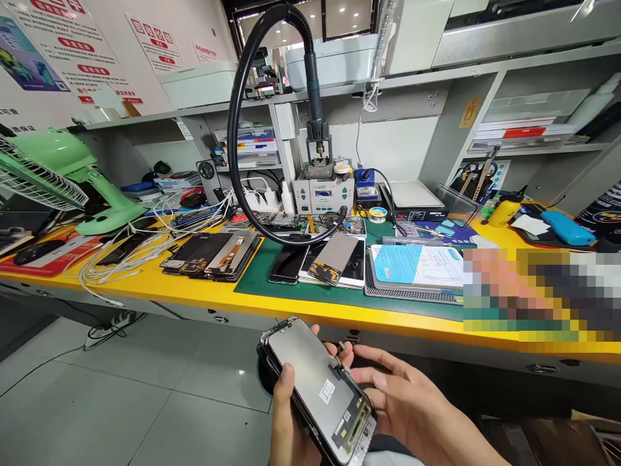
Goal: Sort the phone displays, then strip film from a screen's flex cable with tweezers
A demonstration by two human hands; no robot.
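Bench edge [291,309] stands beyond phone [315,382] in left hand [285,421].

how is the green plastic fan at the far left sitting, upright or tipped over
Upright: the green fan stands on its broad base, its stem rising to the caged head.

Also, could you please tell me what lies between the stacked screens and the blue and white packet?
A black phone, then a white-framed panel with a smaller grey part on top, over the green mat; the head view shows this.
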